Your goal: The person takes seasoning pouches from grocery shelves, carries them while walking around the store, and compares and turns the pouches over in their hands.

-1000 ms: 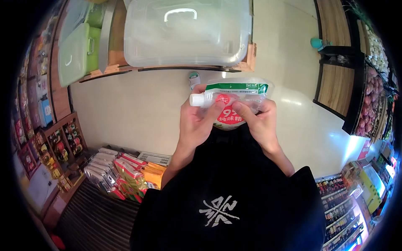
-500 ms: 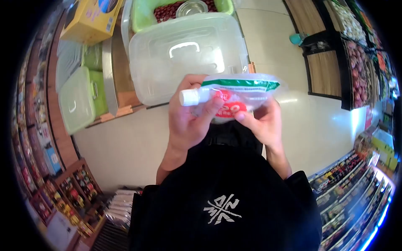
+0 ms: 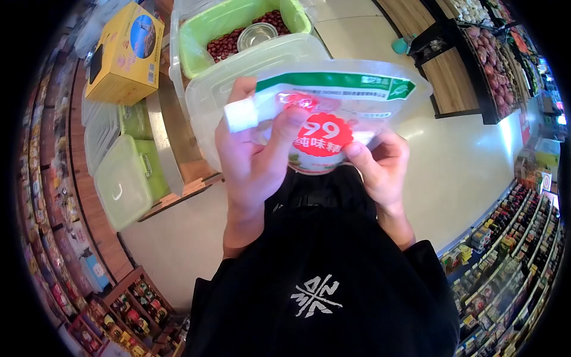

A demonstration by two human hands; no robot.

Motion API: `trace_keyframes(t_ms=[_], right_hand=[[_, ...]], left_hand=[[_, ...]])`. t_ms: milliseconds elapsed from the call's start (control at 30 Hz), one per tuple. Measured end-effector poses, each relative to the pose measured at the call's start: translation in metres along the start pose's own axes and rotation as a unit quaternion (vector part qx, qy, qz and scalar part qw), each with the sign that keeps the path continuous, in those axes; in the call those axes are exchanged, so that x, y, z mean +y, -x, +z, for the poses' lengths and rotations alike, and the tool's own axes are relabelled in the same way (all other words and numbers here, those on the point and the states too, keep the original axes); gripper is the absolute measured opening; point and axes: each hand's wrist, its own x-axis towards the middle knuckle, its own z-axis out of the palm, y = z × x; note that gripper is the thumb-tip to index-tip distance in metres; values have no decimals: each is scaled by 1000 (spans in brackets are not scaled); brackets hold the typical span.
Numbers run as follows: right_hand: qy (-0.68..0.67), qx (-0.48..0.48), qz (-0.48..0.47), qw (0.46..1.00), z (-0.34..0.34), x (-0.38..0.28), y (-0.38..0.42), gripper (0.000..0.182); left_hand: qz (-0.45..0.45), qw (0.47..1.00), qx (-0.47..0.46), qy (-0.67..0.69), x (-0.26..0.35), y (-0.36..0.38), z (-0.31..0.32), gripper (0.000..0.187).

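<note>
A clear plastic pouch [image 3: 324, 134] with a green stripe, a red round label reading 99 and a white cap [image 3: 241, 115] is held up in front of my chest. My left hand [image 3: 256, 149] grips its capped end, thumb across the front. At the opposite end, my right hand [image 3: 383, 169] pinches the lower edge between thumb and fingers. The printed face is turned toward me, and parts of my fingers are hidden behind the pouch.
Beyond the pouch are a translucent lid [image 3: 208, 98] and a green bin [image 3: 196, 41] of dark red items with a metal bowl [image 3: 257, 37]. A yellow box [image 3: 128, 56] and another lidded bin [image 3: 125, 181] stand left. Produce shelves [image 3: 488, 71] are right.
The pouch has been raised and tilted, so its label now faces me more fully and looks larger. Both hands keep hold of it. The view has shifted, with the bins lower left.
</note>
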Motion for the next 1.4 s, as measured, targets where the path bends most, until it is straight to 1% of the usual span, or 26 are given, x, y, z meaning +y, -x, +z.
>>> trace_keyframes(t_ms=[33, 67, 167, 267, 367, 500, 600, 700, 733, 833, 867, 967, 1067, 1167, 1233, 1267, 1300, 1367, 1400], right_hand=[[-8, 1, 17, 1000, 2, -1, 2, 26], [-16, 3, -14, 1000, 5, 3, 3, 27], [-47, 20, -31, 998, 14, 7, 9, 26], [-84, 44, -7, 995, 24, 9, 20, 26], [-124, 60, 31, 990, 32, 8, 33, 26], [-132, 42, 30, 990, 41, 10, 40, 28], [-175, 19, 65, 982, 43, 24, 45, 38], [-164, 7, 1, 986, 61, 48, 40, 50], [-136, -31, -6, 990, 55, 59, 39, 60], [-104, -37, 79, 991, 48, 59, 45, 57], [-101, -28, 55, 993, 50, 55, 44, 49], [-70, -15, 74, 995, 44, 51, 39, 40], [-100, 24, 131, 986, 40, 49, 31, 35], [-48, 7, 232, 972, 33, 58, 25, 32], [-64, -29, 330, 941, 19, 93, 28, 28], [-68, -27, 354, 932, 12, 98, 34, 28], [-71, -27, 377, 923, 7, 102, 37, 28], [-42, -41, 370, 927, -1, 113, 47, 29], [-62, -35, 402, 913, -2, 121, 51, 27]], left_hand=[[-10, 1000, 2, 22, 2, 0, 2, 24], [-3, 1000, -1, 8, 4, 0, 2, 23], [8, 999, -5, -41, 4, 5, -6, 21], [-19, 999, -8, -33, 12, 8, -10, 22], [10, 996, -8, -86, 12, 13, -21, 25], [27, 990, -31, -137, 12, 18, -41, 26], [7, 995, -15, -102, 14, 25, -47, 24], [61, 986, -17, -154, 16, 27, -51, 22], [64, 990, 3, -127, 12, 28, -50, 20], [25, 996, 6, -85, 9, 26, -52, 20], [16, 994, -45, -103, 3, 26, -63, 23], [-83, 992, -67, 72, -11, 25, -66, 34], [-166, 972, -143, 82, -41, 33, -86, 44], [-333, 916, -117, 189, -89, 79, -89, 46], [-470, 867, -98, 130, -114, 100, -90, 47], [-534, 835, -89, 100, -122, 107, -89, 47], [-521, 843, -68, 111, -125, 116, -83, 45], [-493, 859, -15, 135, -126, 137, -70, 42], [-531, 839, -32, 111, -135, 144, -77, 39]])
